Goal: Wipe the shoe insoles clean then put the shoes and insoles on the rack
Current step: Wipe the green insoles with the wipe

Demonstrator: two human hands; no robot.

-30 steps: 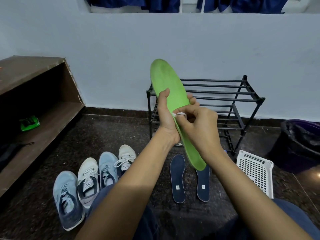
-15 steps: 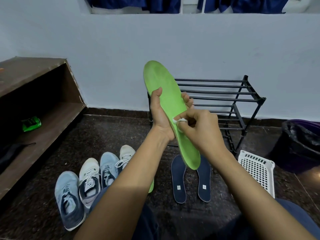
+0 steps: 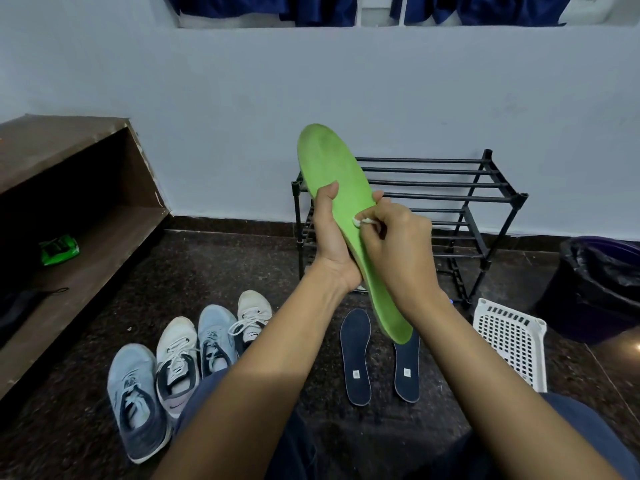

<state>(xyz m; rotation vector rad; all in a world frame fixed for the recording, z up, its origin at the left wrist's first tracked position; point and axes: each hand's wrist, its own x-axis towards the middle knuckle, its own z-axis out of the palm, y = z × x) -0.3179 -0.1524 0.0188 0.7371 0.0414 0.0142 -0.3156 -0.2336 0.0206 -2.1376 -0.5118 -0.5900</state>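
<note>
My left hand [image 3: 329, 237] grips a green insole [image 3: 332, 168] by its middle and holds it up, toe end high, in front of the black metal rack [image 3: 450, 183]. My right hand [image 3: 398, 244] pinches a small white wipe [image 3: 360, 221] against the insole's face. Two dark blue insoles [image 3: 355, 355] lie flat on the floor below. Several shoes, light blue and white [image 3: 176, 362], stand in a row at the lower left, partly hidden by my left arm and knee.
A brown wooden shelf unit [image 3: 86, 244] with a green packet [image 3: 59, 249] stands at the left. A white perforated basket [image 3: 509, 344] and a dark bin with a black liner [image 3: 599, 285] sit at the right. The blue wall runs behind the rack.
The insole has tilted and shifted slightly in my left hand. My right hand with the wipe has slid a little up along the insole's face.
</note>
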